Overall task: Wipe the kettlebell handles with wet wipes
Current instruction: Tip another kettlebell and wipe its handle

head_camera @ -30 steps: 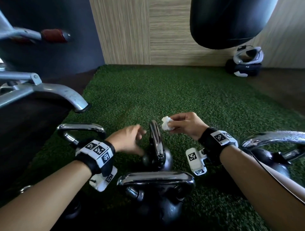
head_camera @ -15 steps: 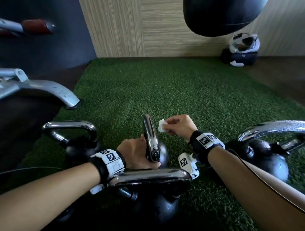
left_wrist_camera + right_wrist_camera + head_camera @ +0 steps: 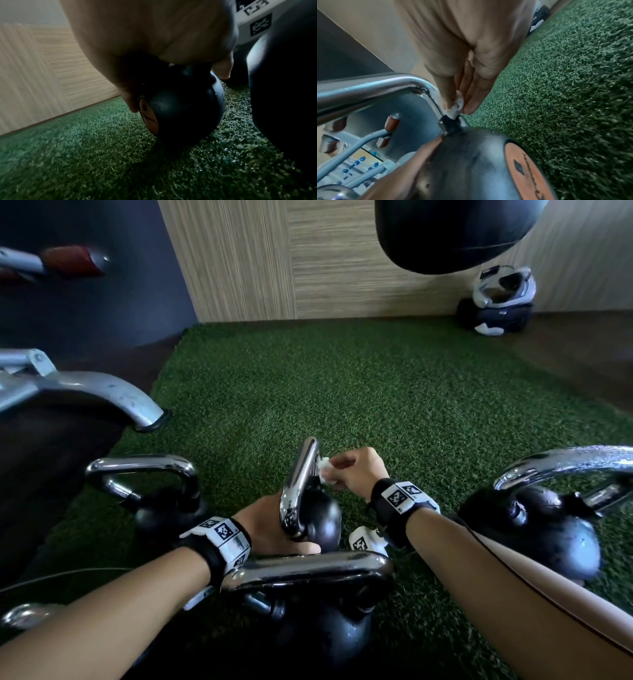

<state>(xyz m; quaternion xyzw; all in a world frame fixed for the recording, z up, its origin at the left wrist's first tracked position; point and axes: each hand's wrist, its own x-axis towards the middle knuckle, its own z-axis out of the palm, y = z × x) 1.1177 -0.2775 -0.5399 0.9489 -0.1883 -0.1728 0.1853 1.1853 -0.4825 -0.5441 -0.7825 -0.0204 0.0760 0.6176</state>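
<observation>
right hand pinches a wet wipe against the middle kettlebell's chrome handle; left hand curls around that kettlebell on green turf.

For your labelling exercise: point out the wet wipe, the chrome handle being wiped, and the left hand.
wet wipe (image 3: 456, 108), right wrist view, on its crumpled white middle.
chrome handle (image 3: 301, 474), head view, on its upper bar.
left hand (image 3: 262, 523), head view, on its back.

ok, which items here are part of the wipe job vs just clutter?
In use:
- wet wipe, pinched by right hand
- small kettlebell, steadied by left hand
- other kettlebells, handles due

Clutter:
- punching bag
- helmet
- machine leg
</observation>
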